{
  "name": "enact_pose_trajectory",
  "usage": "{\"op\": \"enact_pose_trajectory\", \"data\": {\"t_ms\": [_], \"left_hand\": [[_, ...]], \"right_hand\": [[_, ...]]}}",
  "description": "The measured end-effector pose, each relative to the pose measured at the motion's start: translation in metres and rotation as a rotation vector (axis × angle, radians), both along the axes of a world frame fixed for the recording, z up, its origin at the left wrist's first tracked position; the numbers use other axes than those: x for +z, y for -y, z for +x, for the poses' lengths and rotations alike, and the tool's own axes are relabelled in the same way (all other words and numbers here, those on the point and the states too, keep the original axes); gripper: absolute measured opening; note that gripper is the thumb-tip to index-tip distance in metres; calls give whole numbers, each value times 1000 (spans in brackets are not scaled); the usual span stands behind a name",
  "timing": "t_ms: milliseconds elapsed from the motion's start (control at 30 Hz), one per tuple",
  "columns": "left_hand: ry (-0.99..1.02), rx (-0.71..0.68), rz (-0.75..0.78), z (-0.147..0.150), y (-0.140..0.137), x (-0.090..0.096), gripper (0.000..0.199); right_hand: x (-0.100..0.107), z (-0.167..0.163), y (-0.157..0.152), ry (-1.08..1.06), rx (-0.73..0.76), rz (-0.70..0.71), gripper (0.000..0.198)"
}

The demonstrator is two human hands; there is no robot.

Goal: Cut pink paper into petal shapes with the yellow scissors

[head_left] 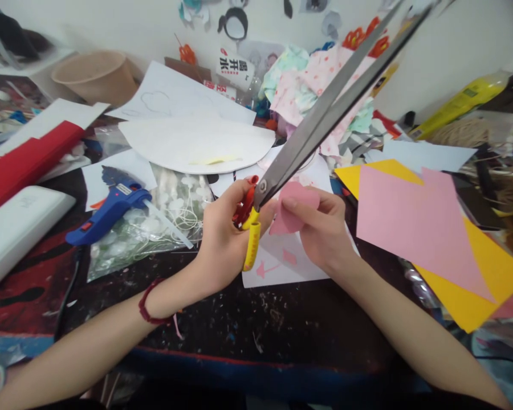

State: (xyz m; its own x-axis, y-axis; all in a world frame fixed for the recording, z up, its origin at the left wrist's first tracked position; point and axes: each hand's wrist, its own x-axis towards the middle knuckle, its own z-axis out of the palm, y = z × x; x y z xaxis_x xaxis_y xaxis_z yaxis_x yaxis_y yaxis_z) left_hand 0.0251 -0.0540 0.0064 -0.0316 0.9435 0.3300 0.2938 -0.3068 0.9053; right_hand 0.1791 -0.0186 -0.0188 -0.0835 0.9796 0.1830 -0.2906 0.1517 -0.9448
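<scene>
In the middle of the view my left hand (226, 233) is closed around the handles of a large pair of scissors (310, 128). One handle is yellow, the other red, and the long grey blades point up and to the right, slightly apart. My right hand (325, 228) pinches a small cut piece of pink paper (297, 205) between thumb and fingers, close beside the scissors' pivot. Fingertips of the left hand reach behind the scissors near the pink piece; whether they touch it I cannot tell. Below lies a white sheet (282, 276) with small pink scraps on it.
A blue glue gun (117, 202) rests left of my hands on a plastic bag of white items (171, 199). Pink paper (414, 222) overlaps yellow paper (496, 265) at right. A white board (196, 142) and crumpled dotted fabric (299, 85) lie behind.
</scene>
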Motion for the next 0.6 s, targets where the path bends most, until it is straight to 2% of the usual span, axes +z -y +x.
{"op": "enact_pose_trajectory", "data": {"t_ms": [167, 300, 433, 500, 600], "left_hand": [[28, 18, 33, 2, 1, -4, 19], [11, 17, 77, 2, 1, -4, 18], [-65, -31, 8, -2, 0, 3, 17], [-140, -33, -19, -5, -2, 6, 21], [-285, -5, -25, -11, -6, 4, 38]], "right_hand": [[-1, -7, 4, -54, -45, -52, 23], [2, -8, 8, -38, -96, 14, 23], [9, -5, 13, 46, -193, 100, 21], [12, -3, 13, 44, -228, 143, 17], [15, 0, 11, 18, -225, 203, 13]]}}
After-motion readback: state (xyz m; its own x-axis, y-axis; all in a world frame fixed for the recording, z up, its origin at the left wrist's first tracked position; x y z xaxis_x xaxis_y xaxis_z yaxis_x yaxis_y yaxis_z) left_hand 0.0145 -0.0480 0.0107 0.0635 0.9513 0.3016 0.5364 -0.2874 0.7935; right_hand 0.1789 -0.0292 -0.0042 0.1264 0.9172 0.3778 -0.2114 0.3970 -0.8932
